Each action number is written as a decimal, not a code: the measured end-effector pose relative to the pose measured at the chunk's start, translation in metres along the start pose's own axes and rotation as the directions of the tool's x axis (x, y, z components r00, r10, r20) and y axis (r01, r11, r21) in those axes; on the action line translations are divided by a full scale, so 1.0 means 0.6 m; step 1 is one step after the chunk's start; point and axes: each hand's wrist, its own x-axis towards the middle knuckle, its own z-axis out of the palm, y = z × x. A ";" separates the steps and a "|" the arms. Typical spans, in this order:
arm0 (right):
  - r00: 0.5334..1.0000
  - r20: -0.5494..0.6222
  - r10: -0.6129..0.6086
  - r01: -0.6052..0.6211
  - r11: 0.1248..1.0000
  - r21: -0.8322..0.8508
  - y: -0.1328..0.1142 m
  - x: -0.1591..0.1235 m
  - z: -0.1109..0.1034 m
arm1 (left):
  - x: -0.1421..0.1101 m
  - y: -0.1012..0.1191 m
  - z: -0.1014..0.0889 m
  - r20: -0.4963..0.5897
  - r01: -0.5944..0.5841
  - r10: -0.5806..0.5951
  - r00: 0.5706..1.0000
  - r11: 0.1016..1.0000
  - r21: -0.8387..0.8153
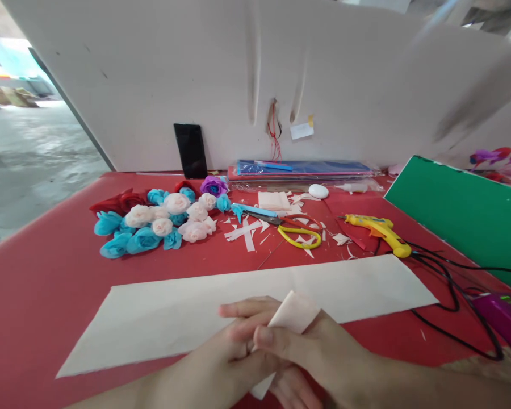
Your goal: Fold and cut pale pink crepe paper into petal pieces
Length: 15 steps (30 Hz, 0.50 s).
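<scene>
Both of my hands meet low in the middle of the view, around a folded piece of pale pink paper [296,312]. My right hand [323,352] is closed on it, with the thumb pressed against its face. My left hand [234,346] has its thumb and fingers around the same paper from the other side; one finger points off to the left. A lower end of the paper sticks out below the hands. Behind them lies a long pale paper strip [162,307], flat on the red table [34,307]. The fingers partly hide the folded paper.
Blue, white, red and purple paper flowers [162,227] are grouped at the left. Scissors [298,230] lie among paper scraps [249,233]. To the right are a yellow glue gun [378,227], black cables [453,284] and a green board [460,221]. A phone [190,150] leans at the back.
</scene>
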 end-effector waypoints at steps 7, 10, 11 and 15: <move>0.853 -0.294 -0.431 0.435 0.899 -0.054 -0.064 0.009 -0.038 | 0.000 -0.006 -0.006 -0.036 0.066 -0.070 0.997 0.995 -0.079; 0.870 -0.193 -0.454 0.451 0.891 -0.062 -0.064 0.013 -0.046 | 0.002 -0.011 -0.009 -0.064 -0.011 0.000 0.998 0.986 -0.168; 0.919 -0.135 -0.371 0.367 0.929 -0.054 -0.056 0.012 -0.044 | 0.003 -0.011 -0.010 -0.060 -0.044 0.035 0.998 0.989 -0.143; 0.996 0.028 0.083 -0.079 0.992 -0.102 -0.010 0.008 -0.019 | 0.007 -0.015 -0.009 -0.037 -0.011 0.010 0.999 0.999 -0.030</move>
